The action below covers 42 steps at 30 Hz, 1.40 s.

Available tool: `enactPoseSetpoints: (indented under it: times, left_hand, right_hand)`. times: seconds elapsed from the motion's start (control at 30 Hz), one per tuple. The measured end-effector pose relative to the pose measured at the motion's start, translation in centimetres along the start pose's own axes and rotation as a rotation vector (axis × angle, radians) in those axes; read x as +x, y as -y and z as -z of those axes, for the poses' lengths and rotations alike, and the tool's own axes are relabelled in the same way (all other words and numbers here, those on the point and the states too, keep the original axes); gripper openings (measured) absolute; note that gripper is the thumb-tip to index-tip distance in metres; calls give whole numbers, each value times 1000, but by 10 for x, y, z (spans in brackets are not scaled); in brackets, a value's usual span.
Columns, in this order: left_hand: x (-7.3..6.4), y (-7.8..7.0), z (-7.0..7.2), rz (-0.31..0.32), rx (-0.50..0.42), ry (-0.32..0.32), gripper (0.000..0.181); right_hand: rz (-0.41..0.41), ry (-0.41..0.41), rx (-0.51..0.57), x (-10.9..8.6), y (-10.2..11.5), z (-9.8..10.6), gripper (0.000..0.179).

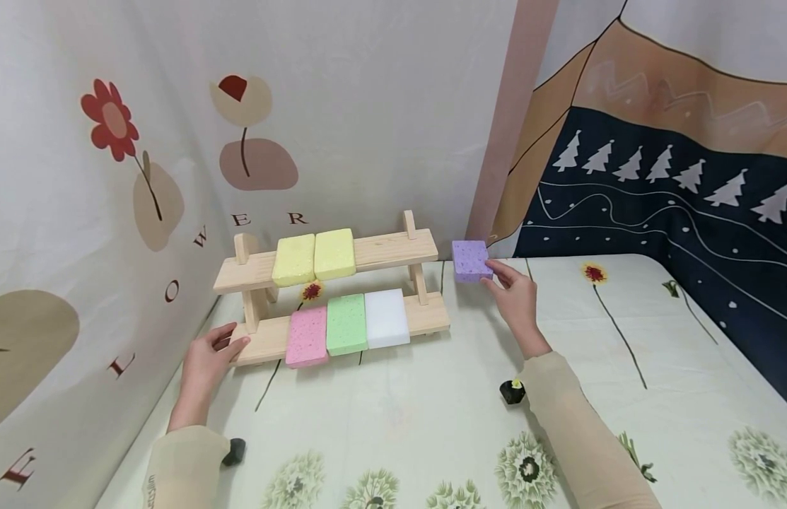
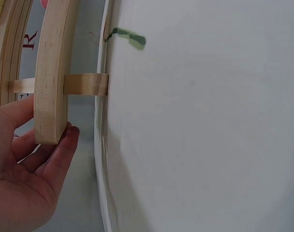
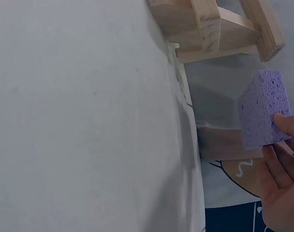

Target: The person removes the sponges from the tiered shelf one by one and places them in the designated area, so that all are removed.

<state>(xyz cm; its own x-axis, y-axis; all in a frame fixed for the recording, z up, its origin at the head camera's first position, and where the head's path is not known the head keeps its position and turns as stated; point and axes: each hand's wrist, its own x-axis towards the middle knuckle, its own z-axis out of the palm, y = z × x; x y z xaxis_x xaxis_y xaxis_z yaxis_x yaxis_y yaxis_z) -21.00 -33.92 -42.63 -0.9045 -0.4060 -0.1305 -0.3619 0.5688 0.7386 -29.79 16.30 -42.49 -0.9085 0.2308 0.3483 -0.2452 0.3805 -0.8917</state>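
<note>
My right hand (image 1: 515, 300) pinches a purple sponge (image 1: 471, 260) by its right edge, held in the air to the right of a two-tier wooden shelf (image 1: 393, 249). The right wrist view shows thumb and fingers on the purple sponge (image 3: 264, 108). My left hand (image 1: 205, 360) grips the left end of the shelf's lower board (image 2: 50, 87), thumb on one face and fingers on the other. On the upper board lie two yellow sponges (image 1: 294, 259) side by side. The lower board carries a pink sponge (image 1: 307, 336), a green sponge (image 1: 346, 324) and a white sponge (image 1: 387, 318).
The shelf stands on a table with a floral cloth (image 1: 393, 396). Behind and to the left hangs a pale printed curtain (image 1: 380, 106); on the right is a dark curtain with trees (image 1: 660, 191). Bare wood shows at the upper board's right end.
</note>
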Motion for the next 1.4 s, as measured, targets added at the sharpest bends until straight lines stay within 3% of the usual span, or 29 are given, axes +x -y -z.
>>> enactPoseSetpoints:
  times: [0.73, 1.4]
  left_hand:
    - [-2, 0, -1, -2, 0, -1, 63]
    - [-1, 0, -2, 7, -4, -2, 63]
  right_hand:
    - [-139, 110, -190, -4, -15, 2, 35]
    - [-226, 186, -217, -5, -21, 4, 37]
